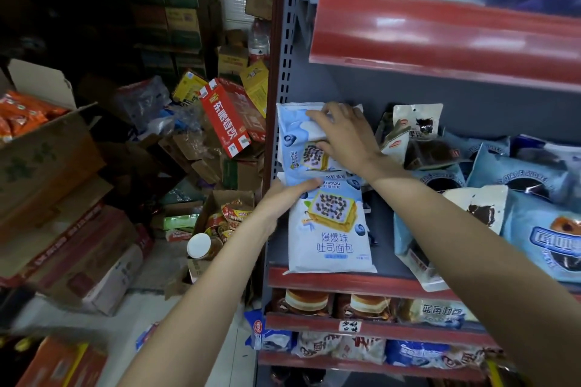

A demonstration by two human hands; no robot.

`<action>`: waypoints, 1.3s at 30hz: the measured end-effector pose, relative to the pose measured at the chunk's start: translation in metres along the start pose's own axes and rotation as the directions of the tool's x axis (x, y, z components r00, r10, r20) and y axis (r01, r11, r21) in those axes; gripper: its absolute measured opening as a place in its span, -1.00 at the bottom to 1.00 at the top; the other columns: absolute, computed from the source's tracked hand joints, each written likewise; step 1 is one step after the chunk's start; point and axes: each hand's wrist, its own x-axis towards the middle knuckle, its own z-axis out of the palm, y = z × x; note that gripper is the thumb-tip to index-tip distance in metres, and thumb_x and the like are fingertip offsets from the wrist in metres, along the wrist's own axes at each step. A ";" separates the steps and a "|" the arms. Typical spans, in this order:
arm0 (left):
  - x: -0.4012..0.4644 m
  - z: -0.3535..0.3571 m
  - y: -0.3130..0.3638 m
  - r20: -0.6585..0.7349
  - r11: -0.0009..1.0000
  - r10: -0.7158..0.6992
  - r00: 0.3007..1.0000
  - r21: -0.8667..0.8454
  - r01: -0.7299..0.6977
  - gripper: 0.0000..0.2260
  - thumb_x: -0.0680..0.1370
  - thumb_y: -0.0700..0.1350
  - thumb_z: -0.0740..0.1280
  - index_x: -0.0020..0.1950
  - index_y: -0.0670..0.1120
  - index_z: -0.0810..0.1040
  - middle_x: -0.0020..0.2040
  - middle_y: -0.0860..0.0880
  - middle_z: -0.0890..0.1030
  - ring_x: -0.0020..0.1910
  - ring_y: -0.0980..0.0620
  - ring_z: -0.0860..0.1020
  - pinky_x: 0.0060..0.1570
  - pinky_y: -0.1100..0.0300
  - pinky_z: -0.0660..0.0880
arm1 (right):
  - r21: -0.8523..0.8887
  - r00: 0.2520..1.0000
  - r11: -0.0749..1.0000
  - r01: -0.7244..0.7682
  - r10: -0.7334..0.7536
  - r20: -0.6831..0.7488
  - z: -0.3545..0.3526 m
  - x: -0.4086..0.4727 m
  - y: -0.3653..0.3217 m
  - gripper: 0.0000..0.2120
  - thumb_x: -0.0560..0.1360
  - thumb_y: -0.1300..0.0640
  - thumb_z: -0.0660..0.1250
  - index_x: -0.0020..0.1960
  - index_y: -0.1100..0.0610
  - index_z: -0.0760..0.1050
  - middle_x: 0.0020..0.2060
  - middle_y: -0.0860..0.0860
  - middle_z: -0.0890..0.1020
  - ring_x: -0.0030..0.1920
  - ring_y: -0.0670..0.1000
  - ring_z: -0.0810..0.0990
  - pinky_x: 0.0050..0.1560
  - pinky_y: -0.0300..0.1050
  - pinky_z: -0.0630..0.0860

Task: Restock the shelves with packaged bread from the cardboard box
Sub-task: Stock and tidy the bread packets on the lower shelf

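Observation:
Two light-blue toast bread packs lie on the grey middle shelf (382,256) at its left end. The front pack (330,229) lies flat, reaching the shelf's red front edge. The rear pack (297,138) leans against the back panel, upside down. My left hand (287,195) holds the top left corner of the front pack, thumb on top. My right hand (341,135) lies on the rear pack with fingers curled over its upper edge. The cardboard box the bread comes from cannot be told apart from the others.
Darker blue bread bags (515,176) and brown-labelled packs (415,132) fill the shelf to the right. A red-edged shelf (440,38) hangs overhead; lower shelves (371,327) hold cakes and bread. Left, on the floor, are stacked cartons (50,166), a red box (229,119) and noodle cups (226,223).

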 end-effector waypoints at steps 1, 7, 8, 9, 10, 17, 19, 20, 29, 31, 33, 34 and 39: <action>0.003 0.004 -0.001 -0.032 1.000 0.004 0.999 -0.010 -0.004 -0.54 0.34 0.10 0.54 0.19 0.01 0.58 0.03 0.01 0.69 0.02 0.01 0.65 0.18 -0.03 0.51 | -0.010 0.999 1.000 0.006 -0.006 0.037 -0.001 -0.001 -0.001 -0.43 0.47 0.07 0.40 0.43 0.05 0.29 0.19 0.15 0.48 0.17 0.24 0.44 0.14 0.13 0.38; -0.002 0.009 -0.003 -0.093 0.990 -0.079 0.993 -0.125 0.067 -0.68 0.38 -0.14 0.53 0.11 -0.12 0.59 -0.08 -0.10 0.70 -0.14 -0.05 0.67 -0.06 0.07 0.60 | -0.013 0.990 0.999 0.050 -0.048 0.132 -0.005 -0.006 0.009 -0.55 0.57 0.01 0.24 0.44 -0.04 0.28 0.26 0.12 0.48 0.25 0.22 0.38 0.16 0.08 0.34; -0.003 0.011 -0.001 -0.080 0.992 -0.078 0.994 -0.104 0.070 -0.69 0.39 -0.12 0.52 0.10 -0.11 0.60 -0.09 -0.09 0.70 -0.14 -0.05 0.67 -0.03 0.05 0.60 | -0.009 0.988 0.999 0.049 -0.047 0.150 -0.005 -0.006 0.011 -0.55 0.57 0.00 0.24 0.43 -0.02 0.29 0.25 0.12 0.49 0.26 0.21 0.38 0.16 0.07 0.34; -0.004 0.014 0.002 -0.069 0.996 -0.069 0.995 -0.067 0.064 -0.67 0.37 -0.07 0.53 0.10 -0.10 0.61 -0.08 -0.08 0.70 -0.12 -0.06 0.67 0.02 0.02 0.59 | -0.017 0.986 0.999 0.045 -0.041 0.161 -0.006 -0.005 0.013 -0.56 0.56 0.00 0.24 0.42 0.00 0.29 0.23 0.12 0.52 0.26 0.21 0.38 0.15 0.06 0.35; -0.004 0.017 0.005 -0.066 0.998 -0.052 0.996 -0.031 0.050 -0.62 0.33 0.00 0.54 0.09 -0.09 0.61 -0.06 -0.08 0.70 -0.09 -0.07 0.66 0.07 -0.02 0.58 | -0.030 0.985 0.999 0.031 -0.026 0.168 -0.007 -0.004 0.014 -0.57 0.56 0.00 0.25 0.40 0.03 0.30 0.19 0.13 0.54 0.24 0.21 0.40 0.13 0.05 0.35; 0.001 0.022 0.015 -0.048 0.993 -0.116 0.992 0.012 0.117 -0.51 0.28 0.04 0.57 0.12 -0.13 0.61 0.00 -0.13 0.68 -0.03 -0.12 0.65 0.11 -0.05 0.56 | 0.003 0.970 0.977 -0.213 0.211 0.117 -0.007 -0.009 0.032 -0.53 0.58 -0.08 0.18 0.41 0.10 0.23 0.19 0.25 0.51 0.22 0.28 0.39 0.17 0.09 0.34; 0.002 0.022 0.016 -0.039 0.989 -0.147 0.988 -0.010 0.147 -0.60 0.33 -0.02 0.56 0.09 -0.15 0.63 -0.03 -0.16 0.69 -0.05 -0.14 0.66 0.09 -0.05 0.57 | 0.016 0.985 0.989 -0.145 0.143 0.098 -0.005 -0.010 0.031 -0.54 0.58 -0.07 0.19 0.39 0.12 0.28 0.23 0.24 0.48 0.26 0.26 0.34 0.20 0.09 0.29; 0.003 0.022 0.016 -0.045 0.989 -0.147 0.988 -0.013 0.147 -0.58 0.31 -0.03 0.57 0.10 -0.16 0.63 -0.05 -0.16 0.69 -0.08 -0.13 0.66 0.07 -0.05 0.58 | 0.036 0.993 0.996 -0.076 0.072 0.099 -0.004 -0.008 0.030 -0.55 0.56 -0.04 0.23 0.37 0.14 0.31 0.29 0.23 0.43 0.32 0.25 0.30 0.26 0.10 0.25; 0.003 0.019 0.010 -0.078 0.994 -0.086 0.993 -0.076 0.080 -0.69 0.37 -0.23 0.52 0.08 -0.13 0.59 -0.03 -0.13 0.68 -0.15 -0.05 0.65 -0.08 0.09 0.60 | 0.099 0.981 0.995 0.009 -0.028 0.194 -0.001 0.018 0.024 -0.31 0.35 -0.05 0.50 0.34 0.09 0.24 0.24 0.07 0.51 0.19 0.14 0.50 0.16 0.05 0.30; -0.001 0.018 0.008 -0.086 0.998 -0.030 0.996 -0.057 0.025 -0.66 0.38 -0.23 0.53 0.12 -0.14 0.59 0.03 -0.12 0.67 -0.09 -0.03 0.64 -0.05 0.10 0.59 | 0.061 0.985 0.997 -0.044 0.033 0.171 0.000 0.014 0.026 -0.15 0.35 -0.09 0.49 0.47 0.01 0.10 0.29 0.10 0.49 0.23 0.16 0.50 0.19 0.11 0.29; -0.008 0.016 0.012 -0.129 0.999 0.048 0.990 0.013 -0.046 -0.63 0.36 -0.19 0.55 0.12 -0.13 0.55 0.05 -0.06 0.65 -0.03 -0.02 0.61 0.05 0.05 0.56 | 0.017 0.979 0.992 -0.122 0.118 0.166 -0.002 0.010 0.031 -0.12 0.38 -0.12 0.45 0.52 0.01 0.03 0.30 0.15 0.48 0.23 0.20 0.49 0.23 0.14 0.27; -0.011 0.013 0.015 -0.162 0.993 0.103 0.981 0.071 -0.093 -0.61 0.35 -0.16 0.56 0.11 -0.10 0.52 0.05 -0.02 0.62 0.00 -0.01 0.59 0.08 0.03 0.55 | -0.013 0.974 0.987 -0.159 0.159 0.162 -0.003 0.008 0.034 -0.14 0.40 -0.14 0.43 0.52 0.01 0.03 0.28 0.18 0.49 0.22 0.20 0.50 0.23 0.12 0.26; -0.019 -0.003 0.019 -0.164 0.888 0.399 0.902 0.314 -0.336 -0.44 0.40 -0.12 0.53 0.31 -0.01 0.35 0.13 0.12 0.47 0.10 0.17 0.44 -0.04 0.38 0.42 | 0.001 0.952 0.969 -0.247 0.242 0.187 -0.006 0.000 0.039 -0.23 0.44 -0.12 0.37 0.50 0.01 0.05 0.23 0.19 0.55 0.22 0.21 0.52 0.30 0.15 0.21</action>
